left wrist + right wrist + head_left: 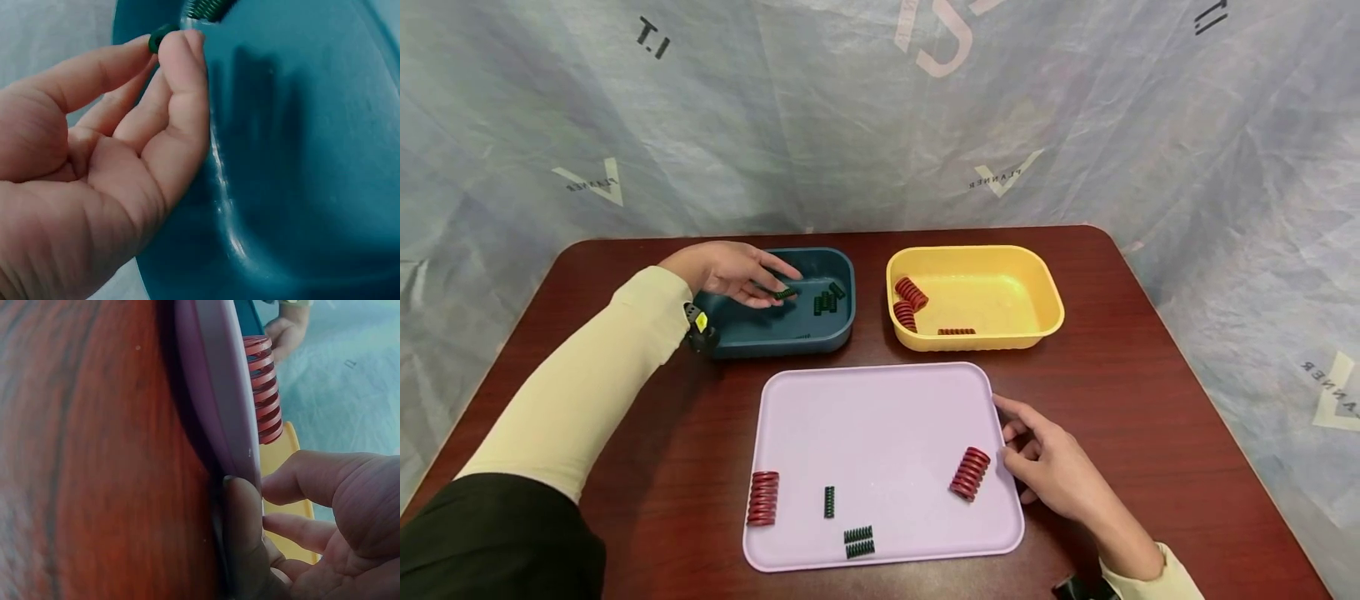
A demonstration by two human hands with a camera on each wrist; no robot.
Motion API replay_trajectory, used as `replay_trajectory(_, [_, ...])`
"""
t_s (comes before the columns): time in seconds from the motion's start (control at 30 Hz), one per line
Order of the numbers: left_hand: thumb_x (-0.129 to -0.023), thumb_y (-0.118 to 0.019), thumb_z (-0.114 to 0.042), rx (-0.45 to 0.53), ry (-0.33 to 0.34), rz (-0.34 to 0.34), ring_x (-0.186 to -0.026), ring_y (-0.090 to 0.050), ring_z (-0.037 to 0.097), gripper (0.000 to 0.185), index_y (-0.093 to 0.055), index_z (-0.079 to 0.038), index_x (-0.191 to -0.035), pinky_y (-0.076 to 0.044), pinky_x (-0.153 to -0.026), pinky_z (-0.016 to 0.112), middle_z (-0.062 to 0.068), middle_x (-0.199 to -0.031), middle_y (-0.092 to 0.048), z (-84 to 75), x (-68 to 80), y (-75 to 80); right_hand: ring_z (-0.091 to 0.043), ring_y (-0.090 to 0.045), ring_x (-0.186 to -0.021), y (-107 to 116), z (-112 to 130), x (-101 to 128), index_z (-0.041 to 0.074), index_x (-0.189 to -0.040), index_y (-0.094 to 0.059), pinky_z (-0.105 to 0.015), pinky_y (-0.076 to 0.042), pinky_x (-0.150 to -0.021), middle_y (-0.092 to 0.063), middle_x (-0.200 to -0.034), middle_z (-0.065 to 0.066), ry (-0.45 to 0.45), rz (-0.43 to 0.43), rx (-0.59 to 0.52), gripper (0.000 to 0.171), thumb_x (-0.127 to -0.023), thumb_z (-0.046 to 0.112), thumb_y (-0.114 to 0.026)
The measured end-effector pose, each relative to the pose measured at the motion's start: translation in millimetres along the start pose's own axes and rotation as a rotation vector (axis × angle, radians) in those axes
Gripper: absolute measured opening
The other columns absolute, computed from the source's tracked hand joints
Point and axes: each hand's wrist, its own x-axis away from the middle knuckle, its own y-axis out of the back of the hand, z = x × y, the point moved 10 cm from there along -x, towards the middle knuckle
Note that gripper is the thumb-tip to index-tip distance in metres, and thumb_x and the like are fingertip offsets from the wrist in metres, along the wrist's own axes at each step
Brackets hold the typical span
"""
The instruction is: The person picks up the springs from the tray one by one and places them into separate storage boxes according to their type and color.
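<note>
My left hand (741, 271) reaches over the blue bin (760, 343) and pinches a small green spring (164, 37) between thumb and fingertips. Inside that bin lie several more green springs (826, 302). At the right edge of the lilac tray (880, 433), my right hand (1056, 467) grips the rim, with fingertips on both sides of it in the right wrist view. A large red spring (970, 474) lies on the tray close to this hand. Another red spring (763, 498) rests along the tray's left edge. Between them are a green spring (829, 502) and a side-by-side pair of green springs (859, 542).
A yellow bin (1000, 342) stands at the back right, with red springs (912, 293) at its left end and a coil (957, 332) along its front wall. Everything stands on a dark red wooden table (1150, 400). A pale printed sheet (850, 125) hangs behind it.
</note>
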Motion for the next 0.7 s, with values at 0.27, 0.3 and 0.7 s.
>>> replay_trajectory(0.27, [-0.106,-0.058,-0.004,0.004,0.041,0.031,-0.1,-0.066,0.021,0.055,-0.039,-0.003,-0.158,-0.059,-0.084,0.03,0.012,-0.126,-0.062,5.2,-12.7,-2.9,-0.015,-0.057,-0.062,0,0,0,0.011,-0.15,-0.049,-0.036,-0.054,-0.04,-0.054,-0.105,-0.013,0.003,0.0,-0.004,0.064,-0.091,-0.008,-0.065])
replay_trajectory(0.3, [-0.106,-0.058,-0.004,0.003,0.046,0.031,-0.1,-0.066,0.021,0.055,-0.039,-0.003,-0.158,-0.059,-0.084,0.03,0.012,-0.126,-0.062,6.4,-13.4,-2.8,-0.015,-0.057,-0.062,-1,0,0,0.01,-0.15,-0.049,-0.036,-0.054,-0.04,-0.054,-0.105,-0.013,0.003,0.0,-0.006,0.064,-0.091,-0.008,-0.065])
replay_trajectory(0.7, [-0.105,-0.058,-0.003,0.032,0.068,0.023,-0.095,-0.069,0.017,0.055,-0.04,-0.003,-0.157,-0.059,-0.084,0.029,0.013,-0.13,-0.068,8.7,-14.2,-1.4,-0.015,-0.057,-0.063,0,0,0,0.01,-0.15,-0.048,-0.036,-0.055,-0.041,-0.053,-0.106,-0.013,0.002,0.001,-0.009,0.063,-0.092,-0.007,-0.065])
